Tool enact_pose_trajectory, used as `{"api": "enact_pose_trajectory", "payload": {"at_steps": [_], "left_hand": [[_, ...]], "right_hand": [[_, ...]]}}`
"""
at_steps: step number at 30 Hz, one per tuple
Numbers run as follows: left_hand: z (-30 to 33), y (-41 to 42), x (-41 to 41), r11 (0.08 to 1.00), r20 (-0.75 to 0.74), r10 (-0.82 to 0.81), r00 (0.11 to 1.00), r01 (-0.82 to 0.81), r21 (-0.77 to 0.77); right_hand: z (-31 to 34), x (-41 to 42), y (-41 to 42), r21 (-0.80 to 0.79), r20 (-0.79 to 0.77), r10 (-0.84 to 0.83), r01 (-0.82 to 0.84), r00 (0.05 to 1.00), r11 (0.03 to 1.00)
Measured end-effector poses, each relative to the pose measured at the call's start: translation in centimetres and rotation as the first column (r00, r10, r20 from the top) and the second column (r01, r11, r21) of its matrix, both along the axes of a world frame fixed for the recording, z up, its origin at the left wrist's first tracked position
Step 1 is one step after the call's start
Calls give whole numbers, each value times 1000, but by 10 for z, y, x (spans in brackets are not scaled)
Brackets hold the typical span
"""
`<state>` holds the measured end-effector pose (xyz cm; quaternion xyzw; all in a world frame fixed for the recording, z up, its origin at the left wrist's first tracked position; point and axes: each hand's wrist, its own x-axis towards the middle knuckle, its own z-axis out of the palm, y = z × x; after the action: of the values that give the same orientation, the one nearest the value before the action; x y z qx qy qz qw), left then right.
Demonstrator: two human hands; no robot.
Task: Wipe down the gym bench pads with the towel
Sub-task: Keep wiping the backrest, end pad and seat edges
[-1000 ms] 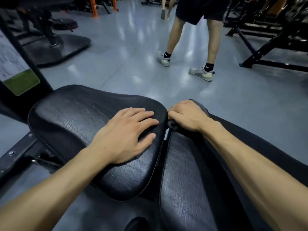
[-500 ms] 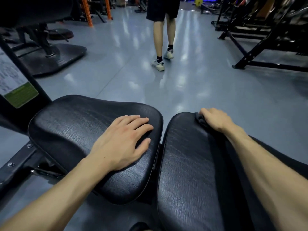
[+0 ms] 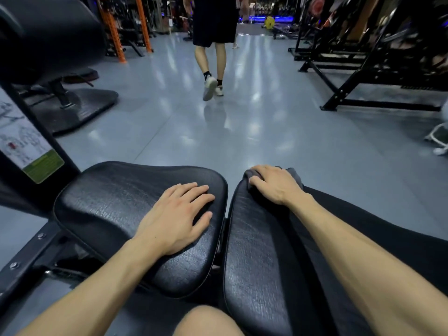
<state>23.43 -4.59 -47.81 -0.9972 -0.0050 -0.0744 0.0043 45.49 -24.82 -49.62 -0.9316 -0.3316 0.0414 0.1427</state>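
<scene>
Two black padded bench pads lie side by side in front of me. My left hand rests flat, fingers straight, on the left pad. My right hand presses a dark grey towel onto the far end of the right pad; its fingers curl over the bunched cloth at the pad's top edge. Most of the towel is hidden under that hand.
A person walks away over the grey floor ahead. The machine's black frame with an instruction label stands at left, beside a black base plate. Dark racks fill the right side. My bare knee shows at the bottom.
My right hand has slid the towel from the gap between the pads across to the far end of the right pad. The left hand stayed put. The person walked farther away.
</scene>
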Motion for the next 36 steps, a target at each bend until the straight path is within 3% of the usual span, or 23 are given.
{"api": "enact_pose_trajectory", "payload": {"at_steps": [10, 15, 19, 24, 36], "left_hand": [[3, 1, -1, 999, 17, -22, 1000, 23, -25], [10, -10, 17, 996, 35, -84, 996, 85, -4], [5, -58, 73, 970, 23, -237, 971, 238, -53], [-20, -79, 123, 962, -5, -269, 963, 268, -50], [-24, -86, 118, 970, -27, -244, 969, 244, -7]], "right_hand": [[-21, 3, -115, -44, -90, -361, 358, 928, 933], [-25, 11, -122, -118, -201, -318, 300, 926, 947], [-8, 23, -134, -19, -246, -266, 269, 932, 963], [-34, 54, -136, -19, -168, -262, 262, 950, 965], [-51, 76, -144, 45, -91, -251, 256, 964, 966]]}}
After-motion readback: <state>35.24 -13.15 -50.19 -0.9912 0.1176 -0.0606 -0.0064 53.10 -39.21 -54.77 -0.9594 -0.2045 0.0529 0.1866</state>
